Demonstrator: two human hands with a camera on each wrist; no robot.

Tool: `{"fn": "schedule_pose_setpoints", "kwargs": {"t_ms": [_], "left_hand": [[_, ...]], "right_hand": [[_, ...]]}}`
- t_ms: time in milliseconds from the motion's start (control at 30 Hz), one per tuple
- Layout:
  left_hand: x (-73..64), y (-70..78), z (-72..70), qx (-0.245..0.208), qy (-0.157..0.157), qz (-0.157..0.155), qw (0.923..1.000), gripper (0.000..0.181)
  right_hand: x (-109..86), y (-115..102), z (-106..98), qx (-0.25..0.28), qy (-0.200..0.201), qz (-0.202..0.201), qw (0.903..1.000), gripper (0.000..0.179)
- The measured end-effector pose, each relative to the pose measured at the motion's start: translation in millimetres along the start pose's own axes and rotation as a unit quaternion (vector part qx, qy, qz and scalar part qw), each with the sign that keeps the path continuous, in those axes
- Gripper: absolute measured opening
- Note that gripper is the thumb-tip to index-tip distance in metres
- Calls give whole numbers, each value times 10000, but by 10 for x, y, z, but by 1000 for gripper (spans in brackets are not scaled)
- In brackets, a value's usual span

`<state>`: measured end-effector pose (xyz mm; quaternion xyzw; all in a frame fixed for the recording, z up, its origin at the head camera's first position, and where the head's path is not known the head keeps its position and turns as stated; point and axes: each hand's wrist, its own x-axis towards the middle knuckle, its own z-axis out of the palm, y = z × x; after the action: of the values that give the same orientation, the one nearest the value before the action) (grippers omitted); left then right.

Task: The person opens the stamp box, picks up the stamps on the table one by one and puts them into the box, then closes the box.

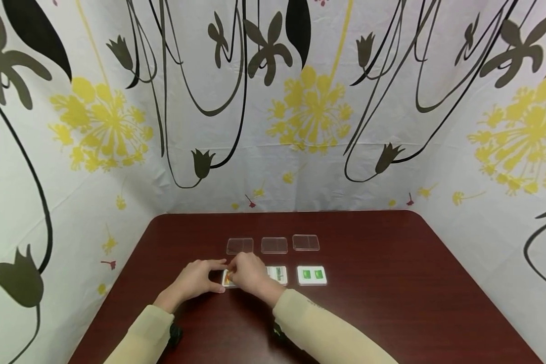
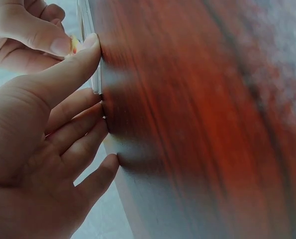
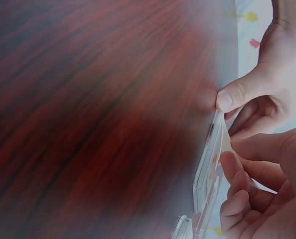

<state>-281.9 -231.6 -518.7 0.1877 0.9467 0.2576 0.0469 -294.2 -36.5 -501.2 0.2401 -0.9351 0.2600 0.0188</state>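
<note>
My left hand [image 1: 194, 278] holds the leftmost stack of cards [image 1: 228, 284] in its shallow clear case on the table, thumb at the near edge and fingers at the far side. Above that stack, my right hand [image 1: 250, 273] pinches the edge of a card [image 3: 225, 143], lifting it at a tilt in the right wrist view. An orange print shows on it; the rest is covered by fingers. Right beside them lies a middle card stack [image 1: 278, 275] with green print, partly hidden by the right hand. Farther right is a stack [image 1: 312, 275] showing two green pictures.
Behind the stacks, three clear plastic lids lie in a row: a left lid [image 1: 239, 245], a middle lid [image 1: 274, 245] and a right lid [image 1: 306, 242]. The dark red table [image 1: 391, 303] has patterned cloth [image 1: 300, 187] hanging around it.
</note>
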Motion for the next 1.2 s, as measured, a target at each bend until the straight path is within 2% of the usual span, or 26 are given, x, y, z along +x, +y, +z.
{"fn": "schedule_pose_setpoints", "kwargs": {"t_ms": [300, 600, 900, 1067, 1200], "left_hand": [[-6, -6, 60, -51, -20, 19, 10000, 64], [-9, 15, 54, -28, 4, 102, 9999, 64], [15, 25, 47, 3, -21, 23, 10000, 64], [32, 43, 3, 96, -49, 70, 9999, 65], [44, 41, -71, 159, -210, 123, 9996, 64]], "right_hand": [[-73, -12, 21, -458, -66, -127, 9988, 20], [-90, -5, 52, -1035, 243, -422, 9934, 15], [-75, 7, 9, -1033, 254, -404, 9935, 13], [-19, -7, -116, -956, 167, -380, 9945, 13], [28, -29, -235, -864, -24, -483, 9951, 14]]}}
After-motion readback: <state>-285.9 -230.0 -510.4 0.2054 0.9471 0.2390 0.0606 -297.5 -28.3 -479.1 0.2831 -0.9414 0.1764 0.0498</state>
